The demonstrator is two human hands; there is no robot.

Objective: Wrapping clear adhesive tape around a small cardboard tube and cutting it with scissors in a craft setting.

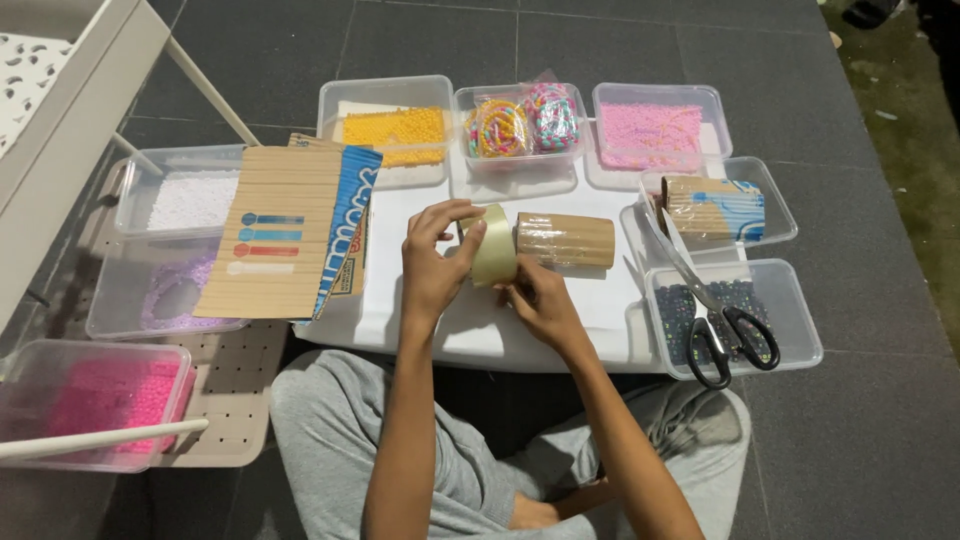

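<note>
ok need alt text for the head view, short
Both hands, left hand and right hand, hold a tape roll against a cardboard tube over a white board, ringed by bead tubs; scissors lie right.

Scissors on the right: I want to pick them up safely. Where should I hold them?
Take the scissors by the black handle loops, coming from the near side. They lie across two clear tubs with the loops toward you and the blades pointing away.

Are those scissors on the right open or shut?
Shut: the scissors lie across two clear tubs with blades together in one line, black handles side by side.
</note>
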